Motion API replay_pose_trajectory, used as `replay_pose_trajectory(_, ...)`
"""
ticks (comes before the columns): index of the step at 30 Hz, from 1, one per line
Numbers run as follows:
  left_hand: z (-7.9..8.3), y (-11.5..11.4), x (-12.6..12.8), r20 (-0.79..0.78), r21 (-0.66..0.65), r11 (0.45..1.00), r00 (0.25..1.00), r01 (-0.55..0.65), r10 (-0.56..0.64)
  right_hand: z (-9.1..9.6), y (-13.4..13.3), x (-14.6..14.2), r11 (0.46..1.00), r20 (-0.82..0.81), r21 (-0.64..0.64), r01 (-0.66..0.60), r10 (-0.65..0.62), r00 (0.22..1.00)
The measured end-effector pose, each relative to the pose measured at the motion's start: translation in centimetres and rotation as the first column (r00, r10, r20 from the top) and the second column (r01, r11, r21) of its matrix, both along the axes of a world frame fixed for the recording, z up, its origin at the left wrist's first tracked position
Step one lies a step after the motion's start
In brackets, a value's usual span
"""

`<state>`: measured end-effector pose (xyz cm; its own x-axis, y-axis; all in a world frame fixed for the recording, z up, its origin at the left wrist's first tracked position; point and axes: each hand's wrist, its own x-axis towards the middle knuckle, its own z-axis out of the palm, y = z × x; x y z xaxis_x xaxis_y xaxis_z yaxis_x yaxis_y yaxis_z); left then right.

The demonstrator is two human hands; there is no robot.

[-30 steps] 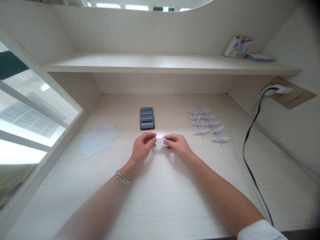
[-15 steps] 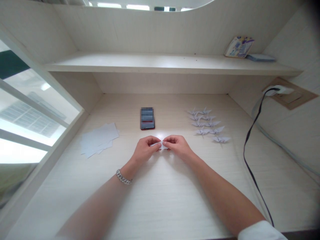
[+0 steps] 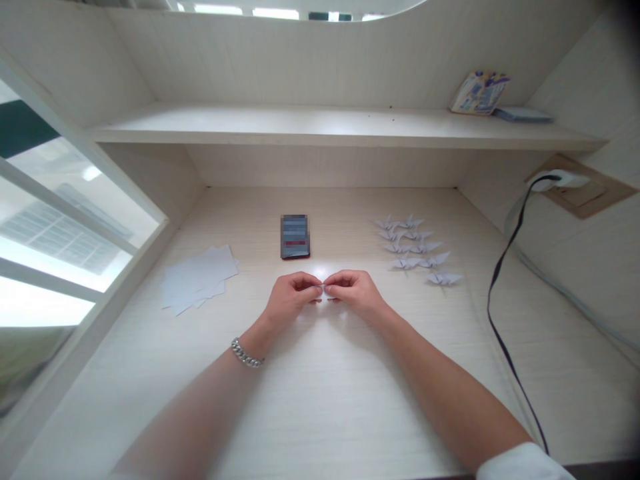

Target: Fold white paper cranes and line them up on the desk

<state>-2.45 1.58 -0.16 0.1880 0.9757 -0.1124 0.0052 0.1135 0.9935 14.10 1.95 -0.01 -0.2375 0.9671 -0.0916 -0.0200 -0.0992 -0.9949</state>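
Note:
A small folded piece of white paper point(image 3: 323, 291) is pinched between my two hands, just above the desk; the fingers hide most of it. My left hand point(image 3: 294, 295), with a chain bracelet at its wrist, is closed on the paper's left side. On the other side, thumb and fingers of my right hand point(image 3: 353, 292) are closed on it too, the fingertips of both hands nearly touching. Several folded paper cranes point(image 3: 410, 247) stand in rows to the right. Loose white paper sheets point(image 3: 200, 277) lie overlapping at the left.
Beyond my hands lies a phone point(image 3: 295, 237) with a blurred screen. A black cable point(image 3: 493, 293) runs from the wall socket point(image 3: 583, 189) down the desk's right side. Above the back spans a shelf point(image 3: 300, 123) bearing a small colourful packet point(image 3: 479, 93).
Both hands stay in nearly the same place. The fingertips have shifted slightly on the folded paper, and less of it shows between them now.

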Motion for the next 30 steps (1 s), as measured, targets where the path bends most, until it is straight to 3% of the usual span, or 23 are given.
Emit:
replay_pose_trajectory(18,-0.12,-0.11,0.18,-0.009,0.004,0.999,0.999,-0.043,0.043,-0.05,-0.1,-0.23,1.0,-0.038,-0.026,0.012,-0.013,0.999)
replay_pose_trajectory(24,-0.11,-0.26,0.23,-0.005,0.043,0.997,0.998,-0.064,0.065,0.05,-0.14,-0.28,0.999,-0.089,-0.039,0.003,-0.007,0.996)
replay_pose_trajectory(30,-0.11,-0.4,0.08,-0.104,0.144,0.99,0.994,-0.017,0.032,-0.04,-0.04,0.02,0.996,-0.056,-0.087,-0.016,0.011,0.998)
